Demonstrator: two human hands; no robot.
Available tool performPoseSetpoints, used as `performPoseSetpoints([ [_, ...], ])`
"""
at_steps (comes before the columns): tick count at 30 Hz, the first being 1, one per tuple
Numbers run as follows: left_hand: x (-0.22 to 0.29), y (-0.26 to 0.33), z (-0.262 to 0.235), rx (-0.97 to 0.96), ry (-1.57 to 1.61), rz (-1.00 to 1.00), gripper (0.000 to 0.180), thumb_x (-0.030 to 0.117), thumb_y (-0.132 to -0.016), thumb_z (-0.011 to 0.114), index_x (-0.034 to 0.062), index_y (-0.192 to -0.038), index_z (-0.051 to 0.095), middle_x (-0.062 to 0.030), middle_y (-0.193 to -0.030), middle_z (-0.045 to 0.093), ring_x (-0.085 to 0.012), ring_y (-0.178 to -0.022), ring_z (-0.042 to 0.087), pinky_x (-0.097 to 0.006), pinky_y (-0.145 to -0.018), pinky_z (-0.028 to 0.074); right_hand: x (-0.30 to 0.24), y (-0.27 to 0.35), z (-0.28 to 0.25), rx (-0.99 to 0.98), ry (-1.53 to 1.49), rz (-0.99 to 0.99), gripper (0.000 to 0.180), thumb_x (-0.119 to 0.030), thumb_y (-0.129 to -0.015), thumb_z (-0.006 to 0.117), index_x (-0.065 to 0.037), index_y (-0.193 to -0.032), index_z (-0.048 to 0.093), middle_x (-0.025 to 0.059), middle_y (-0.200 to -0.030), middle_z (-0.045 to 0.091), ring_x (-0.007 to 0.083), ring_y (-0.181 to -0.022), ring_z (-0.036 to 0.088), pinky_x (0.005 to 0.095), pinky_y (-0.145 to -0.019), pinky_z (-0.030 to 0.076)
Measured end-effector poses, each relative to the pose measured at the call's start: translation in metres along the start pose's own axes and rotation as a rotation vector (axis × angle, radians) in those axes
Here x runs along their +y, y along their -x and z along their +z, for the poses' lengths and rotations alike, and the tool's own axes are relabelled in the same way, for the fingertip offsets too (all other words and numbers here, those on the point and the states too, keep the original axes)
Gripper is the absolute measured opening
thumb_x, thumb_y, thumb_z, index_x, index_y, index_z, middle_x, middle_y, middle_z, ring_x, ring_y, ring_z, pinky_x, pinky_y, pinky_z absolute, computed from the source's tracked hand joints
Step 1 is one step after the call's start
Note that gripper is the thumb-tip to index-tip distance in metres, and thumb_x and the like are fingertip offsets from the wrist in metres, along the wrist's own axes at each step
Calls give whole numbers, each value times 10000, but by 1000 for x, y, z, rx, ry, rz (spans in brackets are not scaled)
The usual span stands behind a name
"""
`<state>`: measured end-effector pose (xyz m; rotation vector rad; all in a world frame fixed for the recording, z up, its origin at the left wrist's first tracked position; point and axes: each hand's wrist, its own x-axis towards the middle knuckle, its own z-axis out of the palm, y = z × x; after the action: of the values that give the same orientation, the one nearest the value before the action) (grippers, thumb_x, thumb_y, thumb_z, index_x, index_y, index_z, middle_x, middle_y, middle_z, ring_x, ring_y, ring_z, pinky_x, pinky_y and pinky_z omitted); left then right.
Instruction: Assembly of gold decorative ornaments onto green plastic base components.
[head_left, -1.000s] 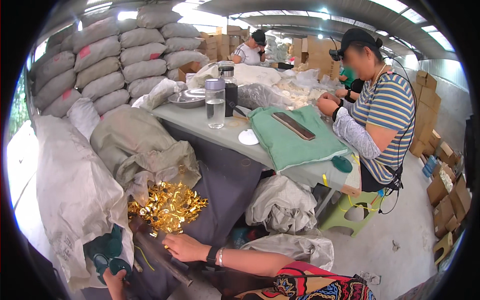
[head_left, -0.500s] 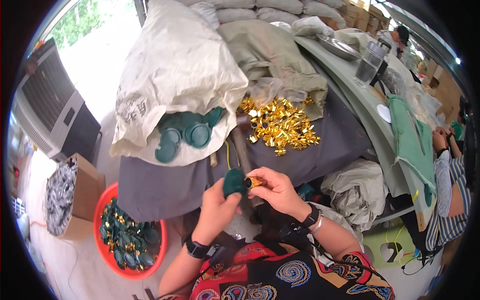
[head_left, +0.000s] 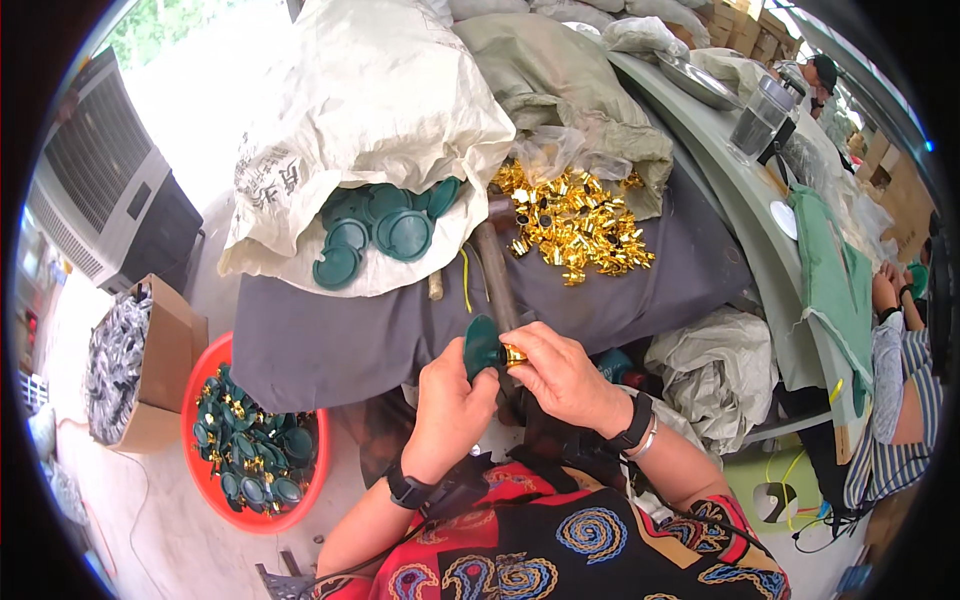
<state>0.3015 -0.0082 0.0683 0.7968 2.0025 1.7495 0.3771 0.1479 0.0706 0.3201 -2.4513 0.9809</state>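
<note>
My left hand (head_left: 452, 405) is closed on a dark green plastic disc (head_left: 482, 347), held on edge above the front of the table. Pinched in my right hand (head_left: 565, 378) is a small gold cap (head_left: 514, 355), pressed against the middle of the disc's right face. Beyond them a hammer (head_left: 492, 265) lies on the grey cloth. More green discs (head_left: 403, 235) spill from the mouth of a white woven sack (head_left: 370, 110). To its right is a heap of gold caps (head_left: 580, 222) in front of an olive sack (head_left: 560, 75).
A red basin (head_left: 325, 480) of green and gold pieces stands on the floor at left, beside a cardboard box (head_left: 165, 370) and a grey air cooler (head_left: 110, 170). At right are a crumpled white sack (head_left: 715, 375), a side table (head_left: 700, 140) with a jar, and another person's arms (head_left: 885, 310).
The gold cap in my right hand has come up against the green disc. The disc has turned more edge-on. The whole view has shifted slightly.
</note>
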Motion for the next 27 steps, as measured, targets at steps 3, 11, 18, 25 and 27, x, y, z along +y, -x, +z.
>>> performPoseSetpoints([
  [3,-9,2,2,29,-125,136,150,-6,-804,527,-49,-947,533,-62,-642,576,-120,-520,594,-276,-476,453,-1,0,2,-12,57,-43,385,2,-770,646,11,-1121,487,169,-942,558,351,-757,585,384,-635,480],
  [11,12,7,3,17,-364,245,131,-13,-725,534,-38,-812,440,-251,-713,543,-453,-646,547,-503,-578,431,-1,-4,0,-70,150,-57,325,-51,-769,651,6,-1047,491,157,-863,517,366,-679,563,432,-568,461],
  [18,9,15,10,4,-587,439,213,-33,-676,540,-41,-875,466,-222,-767,503,-426,-596,515,-482,-536,421,-3,-7,-6,-188,-314,298,132,-68,-839,609,4,-930,545,119,-750,582,280,-601,584,339,-536,471],
  [25,-6,7,-12,-10,-539,545,191,-39,-718,557,-7,-895,493,-185,-712,512,-411,-595,529,-452,-510,434,-2,-11,6,-241,-865,662,200,-178,-906,598,19,-936,587,40,-705,589,75,-496,535,235,-464,457],
  [27,-20,7,-35,57,-361,385,117,-40,-780,523,-10,-893,515,-110,-709,581,-259,-537,569,-333,-470,438,0,-17,8,-192,-704,583,217,-188,-894,622,12,-969,584,31,-735,588,78,-529,547,238,-490,467],
])
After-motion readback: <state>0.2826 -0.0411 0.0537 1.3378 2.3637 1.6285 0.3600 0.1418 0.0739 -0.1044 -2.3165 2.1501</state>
